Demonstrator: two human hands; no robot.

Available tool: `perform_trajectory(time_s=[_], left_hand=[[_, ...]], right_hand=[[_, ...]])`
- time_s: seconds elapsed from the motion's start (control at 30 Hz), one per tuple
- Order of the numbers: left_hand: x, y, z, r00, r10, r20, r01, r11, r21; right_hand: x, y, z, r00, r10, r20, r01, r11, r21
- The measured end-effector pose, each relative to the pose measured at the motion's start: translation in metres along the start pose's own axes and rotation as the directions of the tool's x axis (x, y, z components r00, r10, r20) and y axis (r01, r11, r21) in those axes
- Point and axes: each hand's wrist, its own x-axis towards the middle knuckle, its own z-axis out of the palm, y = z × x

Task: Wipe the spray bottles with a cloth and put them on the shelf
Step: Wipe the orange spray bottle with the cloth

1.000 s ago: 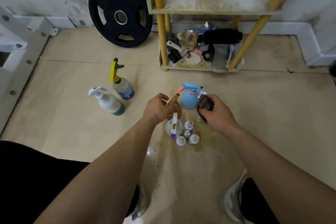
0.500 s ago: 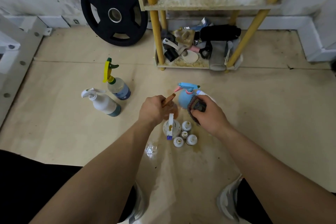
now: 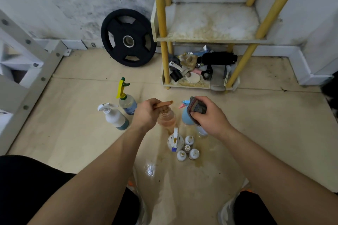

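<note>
while left grip (image 3: 146,115) clasps the orange bottle (image 3: 166,118), right grip (image 3: 208,117) clutches the cloth (image 3: 196,107); labels (image 3: 131,107) blurred.

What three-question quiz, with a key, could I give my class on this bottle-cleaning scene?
1. True or false: the weight plate lies flat.
2. What does the right hand hold? A) cloth B) brush C) bottle cap
3. Fill in: the left hand holds the ____ bottle by its trigger head.

Key
1. False: it stands on edge.
2. A
3. Orange: it is the orange bottle.
</note>
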Motion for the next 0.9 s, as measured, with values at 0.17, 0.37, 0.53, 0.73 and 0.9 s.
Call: perform_trajectory(time_s=[0.17,0.37,0.53,0.73,0.9], left_hand=[[-0.011,0.044,-0.049,0.994,0.109,-0.020,-0.109,0.994,0.016],[-0.031,0.105,-0.113,0.973,0.228,0.026,-0.224,0.969,-0.105],[-0.056,0.153,-0.149,0.952,0.305,-0.025,-0.298,0.908,-0.295],[-0.067,0.169,-0.149,0.954,0.294,-0.065,-0.290,0.840,-0.459],[-0.062,0.166,-0.136,0.963,0.266,-0.041,-0.249,0.824,-0.508]], right_hand=[[-0.012,-0.048,-0.016,0.990,-0.141,-0.022,0.141,0.990,-0.004],[-0.033,-0.113,-0.039,0.908,-0.413,0.072,0.417,0.877,-0.237],[-0.049,-0.134,-0.065,0.816,-0.559,0.150,0.541,0.644,-0.540],[-0.048,-0.131,-0.093,0.863,-0.495,0.096,0.477,0.740,-0.474],[-0.056,-0.143,-0.083,0.809,-0.573,-0.133,0.529,0.807,-0.261]])
